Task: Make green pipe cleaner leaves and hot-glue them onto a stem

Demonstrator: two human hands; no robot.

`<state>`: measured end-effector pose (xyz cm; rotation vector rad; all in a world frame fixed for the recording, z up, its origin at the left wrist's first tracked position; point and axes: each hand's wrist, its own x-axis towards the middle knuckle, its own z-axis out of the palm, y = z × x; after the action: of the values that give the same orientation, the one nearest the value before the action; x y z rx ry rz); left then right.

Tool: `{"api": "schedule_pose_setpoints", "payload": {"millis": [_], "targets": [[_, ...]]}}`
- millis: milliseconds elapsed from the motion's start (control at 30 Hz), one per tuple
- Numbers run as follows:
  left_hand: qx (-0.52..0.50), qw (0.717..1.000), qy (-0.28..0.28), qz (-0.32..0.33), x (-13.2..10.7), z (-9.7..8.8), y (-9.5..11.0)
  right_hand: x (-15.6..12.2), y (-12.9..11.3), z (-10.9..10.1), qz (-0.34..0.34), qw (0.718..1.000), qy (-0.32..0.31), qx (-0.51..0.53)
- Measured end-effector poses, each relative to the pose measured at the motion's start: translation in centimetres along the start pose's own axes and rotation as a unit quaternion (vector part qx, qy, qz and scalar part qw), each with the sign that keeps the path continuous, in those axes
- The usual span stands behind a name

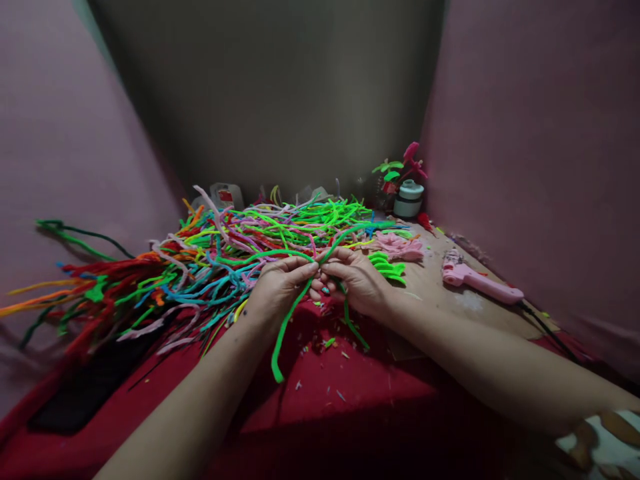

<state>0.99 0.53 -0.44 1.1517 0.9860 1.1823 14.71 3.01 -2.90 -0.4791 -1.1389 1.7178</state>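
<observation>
Fuzzy green pipe cleaners (286, 333) cross between my two hands, their ends hanging down and reaching out to both sides. My left hand (287, 277) pinches them between thumb and fingertips. Close beside it, almost touching, my right hand (353, 277) pinches the same crossing point. The exact twist or joint is hidden by my fingers. Behind the hands lies a large heap of pipe cleaners (320, 220) in green, red, pink, blue and orange. Bent green pieces (387, 267) and pink pieces (400, 245) lie just right of my right hand.
A pink glue gun (480, 283) with a black cord rests on the board (430, 293) at right. Behind stand a pale jar (409, 199) and pipe-cleaner flowers (411, 157). A dark flat object (95, 380) lies at left. Small clippings dot the red cloth (350, 400).
</observation>
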Motion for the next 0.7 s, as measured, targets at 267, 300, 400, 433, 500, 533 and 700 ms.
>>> {"api": "schedule_pose_setpoints", "payload": {"millis": [267,300,400,433,500,533,700], "targets": [[0.029,0.999,0.017,-0.025,0.5,-0.4,0.2,0.0,0.0,-0.4,-0.023,0.997,-0.051,-0.049],[0.029,0.999,0.013,-0.027,0.4,-0.4,0.4,0.0,-0.2,-0.4,-0.032,0.996,-0.057,-0.055],[0.028,0.999,-0.004,-0.034,0.2,-0.5,0.9,0.0,-0.4,-0.3,-0.058,0.992,-0.081,-0.080],[0.029,0.999,-0.009,-0.037,0.1,-0.6,1.0,0.0,-0.5,-0.2,-0.062,0.991,-0.086,-0.084],[0.025,0.999,-0.017,-0.039,0.1,-0.8,1.0,-0.1,-0.6,-0.1,-0.062,0.990,-0.092,-0.085],[0.022,0.999,-0.018,-0.038,0.1,-0.9,1.0,-0.1,-0.6,-0.1,-0.061,0.990,-0.093,-0.085],[0.011,0.999,-0.021,-0.040,0.1,-1.0,0.9,-0.2,-0.6,-0.2,-0.055,0.990,-0.092,-0.093]]}}
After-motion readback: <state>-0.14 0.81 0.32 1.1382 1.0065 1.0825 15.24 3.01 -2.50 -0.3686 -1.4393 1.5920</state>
